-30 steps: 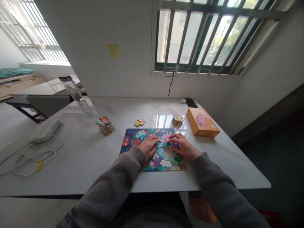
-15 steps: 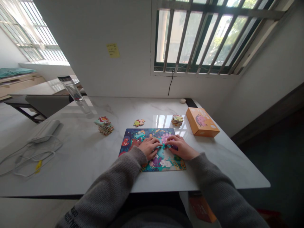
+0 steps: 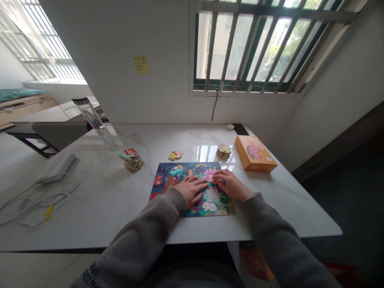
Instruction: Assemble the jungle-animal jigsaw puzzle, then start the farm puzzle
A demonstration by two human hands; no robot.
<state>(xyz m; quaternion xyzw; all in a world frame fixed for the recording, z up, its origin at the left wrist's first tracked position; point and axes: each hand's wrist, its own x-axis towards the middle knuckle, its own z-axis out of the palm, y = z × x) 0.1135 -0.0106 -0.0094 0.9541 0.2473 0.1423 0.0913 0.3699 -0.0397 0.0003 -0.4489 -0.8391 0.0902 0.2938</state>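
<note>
– puzzle (image 3: 194,168): where?
– near the worktop's (image 3: 99,216) front edge.
– left hand (image 3: 192,189)?
– palm down on it, fingers spread, gripping nothing.
– right hand (image 3: 233,185)?
– half curled over it; can't tell what it holds.
– orange box (image 3: 255,154)?
– near the right edge.

Multicoloured puzzle (image 3: 210,205) on a white, grey-veined table (image 3: 120,212)
Puzzle navy at far left, teal near right; orange box (image 3: 254,153) at right; yellow note (image 3: 141,64) far; grey sleeves (image 3: 144,228) near.

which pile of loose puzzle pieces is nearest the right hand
The right stack, just beyond the right hand and beside the orange box; the low middle pile and the left stack both lie farther left.
</note>
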